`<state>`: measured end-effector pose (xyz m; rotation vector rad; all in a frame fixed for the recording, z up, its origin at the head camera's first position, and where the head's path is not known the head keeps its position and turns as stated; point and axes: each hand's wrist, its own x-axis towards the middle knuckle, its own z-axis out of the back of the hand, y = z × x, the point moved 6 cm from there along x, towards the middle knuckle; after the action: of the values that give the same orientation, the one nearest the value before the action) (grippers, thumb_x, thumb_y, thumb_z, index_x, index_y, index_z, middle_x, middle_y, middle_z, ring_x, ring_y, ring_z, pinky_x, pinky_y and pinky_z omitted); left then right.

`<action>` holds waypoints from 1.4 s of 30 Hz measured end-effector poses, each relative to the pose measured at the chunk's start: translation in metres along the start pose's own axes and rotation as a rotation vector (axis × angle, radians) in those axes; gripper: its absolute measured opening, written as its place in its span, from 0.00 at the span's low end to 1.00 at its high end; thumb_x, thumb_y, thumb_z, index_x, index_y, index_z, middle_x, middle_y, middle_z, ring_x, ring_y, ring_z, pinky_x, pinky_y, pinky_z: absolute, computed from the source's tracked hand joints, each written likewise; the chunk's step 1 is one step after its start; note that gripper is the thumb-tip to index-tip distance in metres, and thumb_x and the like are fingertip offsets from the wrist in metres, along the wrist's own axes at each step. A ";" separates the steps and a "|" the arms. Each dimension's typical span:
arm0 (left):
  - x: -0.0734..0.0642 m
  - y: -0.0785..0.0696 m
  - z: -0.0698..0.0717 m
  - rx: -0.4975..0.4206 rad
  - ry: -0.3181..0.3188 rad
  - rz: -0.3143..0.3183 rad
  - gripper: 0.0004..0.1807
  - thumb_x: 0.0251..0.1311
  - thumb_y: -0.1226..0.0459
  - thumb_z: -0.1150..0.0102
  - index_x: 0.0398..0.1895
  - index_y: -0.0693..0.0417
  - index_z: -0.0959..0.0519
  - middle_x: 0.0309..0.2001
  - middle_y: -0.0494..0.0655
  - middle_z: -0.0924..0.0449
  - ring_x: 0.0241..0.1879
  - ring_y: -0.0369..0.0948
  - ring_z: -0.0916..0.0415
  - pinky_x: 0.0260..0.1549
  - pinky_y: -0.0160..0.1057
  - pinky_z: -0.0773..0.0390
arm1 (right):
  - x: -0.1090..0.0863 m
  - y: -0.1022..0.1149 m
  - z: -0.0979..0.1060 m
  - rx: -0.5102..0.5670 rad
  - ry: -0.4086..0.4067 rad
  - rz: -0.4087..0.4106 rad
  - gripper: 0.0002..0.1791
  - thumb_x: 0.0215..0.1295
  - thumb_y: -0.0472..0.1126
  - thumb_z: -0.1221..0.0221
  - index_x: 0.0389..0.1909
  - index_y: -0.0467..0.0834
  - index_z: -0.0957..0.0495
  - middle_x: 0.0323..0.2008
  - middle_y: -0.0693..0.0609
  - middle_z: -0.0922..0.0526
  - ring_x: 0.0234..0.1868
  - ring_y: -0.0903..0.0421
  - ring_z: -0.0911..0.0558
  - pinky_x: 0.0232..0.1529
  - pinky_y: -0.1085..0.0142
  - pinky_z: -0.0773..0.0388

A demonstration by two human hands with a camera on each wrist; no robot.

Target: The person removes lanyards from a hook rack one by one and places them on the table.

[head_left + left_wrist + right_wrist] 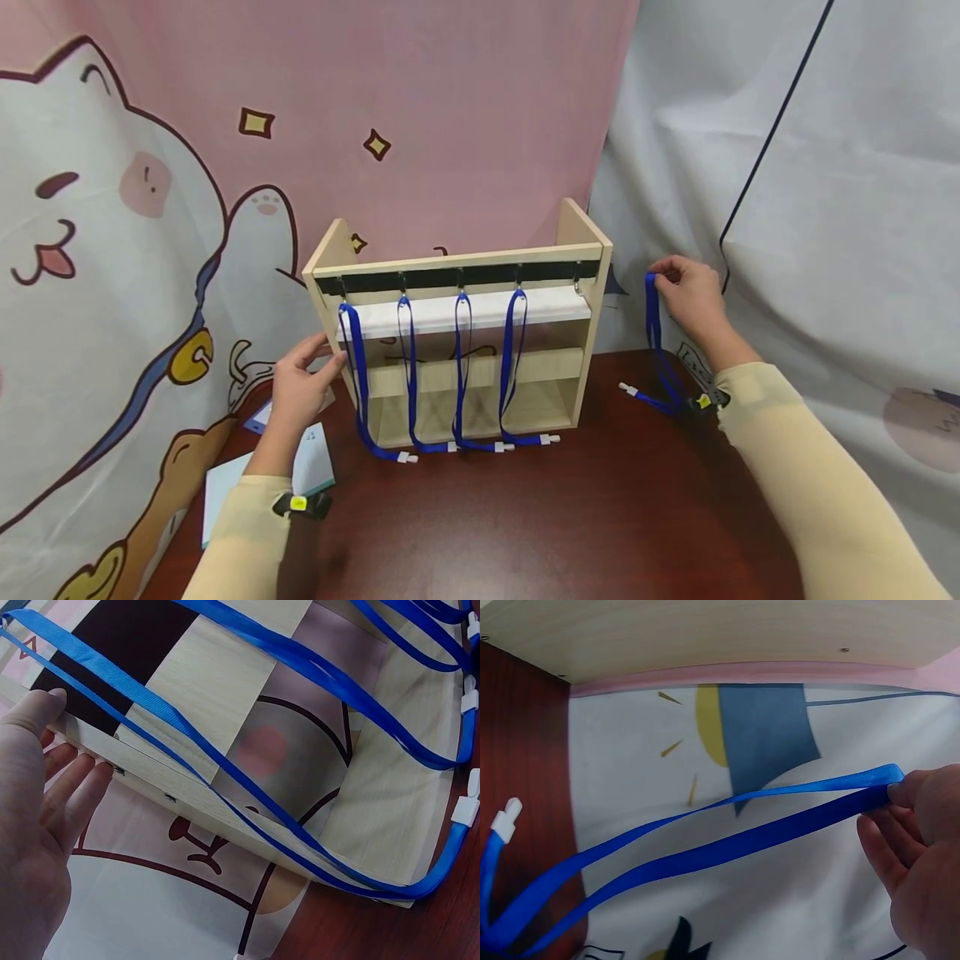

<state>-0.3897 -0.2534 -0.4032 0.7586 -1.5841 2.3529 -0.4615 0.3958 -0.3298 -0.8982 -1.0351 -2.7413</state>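
A small wooden rack (476, 382) stands upright on the table. Several blue lanyards (412, 375) hang from hooks along its dark strip (431, 282), their white clips lying at the table in front. My left hand (303, 385) grips the rack's left side panel, thumb at the front edge and fingers (79, 780) along the outer face. To the right of the rack, my right hand (690, 293) pinches another blue lanyard (727, 847) by the top of its loop. That lanyard hangs down, and its white clip (628, 388) is by the table. One metal hook (577, 287) shows at the strip's right end.
White and pale-blue cards or pads (313, 458) lie on the dark red table (480, 525) at the left, partly behind my left forearm. A printed cartoon curtain (450, 100) hangs behind the rack, and a pale curtain (840, 208) hangs at the right.
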 end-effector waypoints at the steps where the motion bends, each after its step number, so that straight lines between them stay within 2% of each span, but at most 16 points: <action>1: 0.000 0.000 0.000 0.010 -0.006 0.001 0.27 0.74 0.64 0.27 0.74 0.50 0.18 0.62 0.55 0.14 0.55 0.30 0.20 0.42 0.25 0.15 | -0.002 -0.002 -0.002 0.000 0.006 -0.003 0.12 0.82 0.37 0.41 0.54 0.39 0.12 0.47 0.38 0.09 0.45 0.45 0.15 0.37 0.70 0.28; 5: 0.000 -0.004 0.001 0.046 -0.024 0.009 0.27 0.74 0.67 0.28 0.74 0.54 0.18 0.62 0.58 0.14 0.55 0.28 0.22 0.44 0.22 0.19 | -0.009 -0.009 -0.009 0.009 0.031 -0.019 0.12 0.83 0.39 0.41 0.55 0.39 0.12 0.49 0.37 0.10 0.49 0.42 0.15 0.42 0.63 0.25; 9: -0.003 -0.018 0.000 0.043 -0.014 0.020 0.26 0.75 0.69 0.30 0.74 0.59 0.19 0.62 0.62 0.15 0.54 0.27 0.22 0.44 0.21 0.19 | -0.017 -0.019 -0.016 0.031 0.040 -0.043 0.12 0.84 0.38 0.42 0.55 0.38 0.12 0.50 0.37 0.11 0.51 0.42 0.15 0.45 0.58 0.24; 13: -0.007 -0.032 -0.001 0.028 0.002 0.015 0.25 0.76 0.68 0.31 0.74 0.61 0.19 0.62 0.64 0.15 0.53 0.27 0.22 0.44 0.22 0.18 | -0.025 -0.029 -0.022 0.044 0.042 -0.048 0.12 0.83 0.37 0.41 0.54 0.37 0.12 0.49 0.36 0.10 0.50 0.42 0.15 0.46 0.58 0.23; 16: -0.008 -0.036 -0.001 0.019 0.008 0.012 0.26 0.76 0.68 0.31 0.74 0.61 0.20 0.62 0.64 0.16 0.53 0.27 0.21 0.43 0.23 0.16 | -0.032 -0.037 -0.027 0.054 0.047 -0.062 0.12 0.83 0.37 0.41 0.54 0.36 0.11 0.50 0.36 0.10 0.50 0.42 0.15 0.46 0.61 0.22; 22: -0.007 -0.031 -0.001 0.005 0.009 0.011 0.26 0.75 0.69 0.31 0.75 0.61 0.20 0.62 0.65 0.16 0.52 0.25 0.22 0.42 0.24 0.16 | -0.043 -0.056 -0.036 0.078 0.050 -0.093 0.13 0.83 0.37 0.41 0.55 0.36 0.12 0.50 0.36 0.10 0.50 0.43 0.14 0.44 0.72 0.24; 25: -0.004 -0.016 -0.001 0.001 0.009 0.001 0.27 0.75 0.68 0.29 0.75 0.57 0.19 0.63 0.61 0.15 0.53 0.26 0.21 0.42 0.25 0.15 | -0.048 -0.064 -0.038 0.095 0.059 -0.103 0.13 0.83 0.38 0.41 0.55 0.35 0.12 0.50 0.36 0.11 0.50 0.44 0.15 0.44 0.74 0.25; 29: 0.001 0.001 -0.001 0.008 0.005 -0.020 0.27 0.74 0.63 0.27 0.75 0.50 0.18 0.62 0.55 0.14 0.56 0.30 0.20 0.42 0.26 0.14 | -0.052 -0.072 -0.040 0.099 0.060 -0.122 0.13 0.83 0.39 0.40 0.55 0.35 0.12 0.51 0.36 0.11 0.51 0.44 0.16 0.45 0.71 0.26; 35: 0.001 0.002 -0.002 0.038 0.004 -0.025 0.28 0.75 0.65 0.28 0.76 0.53 0.19 0.64 0.57 0.15 0.56 0.28 0.21 0.42 0.24 0.16 | -0.057 -0.085 -0.043 0.080 0.056 -0.127 0.12 0.82 0.36 0.40 0.55 0.34 0.12 0.50 0.35 0.11 0.49 0.47 0.18 0.45 0.70 0.27; 42: 0.000 0.001 0.001 0.037 -0.005 -0.026 0.27 0.74 0.62 0.27 0.75 0.48 0.18 0.61 0.53 0.13 0.57 0.31 0.20 0.44 0.24 0.16 | -0.065 -0.104 -0.048 0.051 0.086 -0.157 0.12 0.82 0.36 0.39 0.55 0.34 0.13 0.50 0.34 0.12 0.48 0.44 0.17 0.43 0.68 0.26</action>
<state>-0.3901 -0.2544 -0.4038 0.7883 -1.5272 2.3694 -0.4590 0.4377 -0.4550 -0.7142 -1.2020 -2.8358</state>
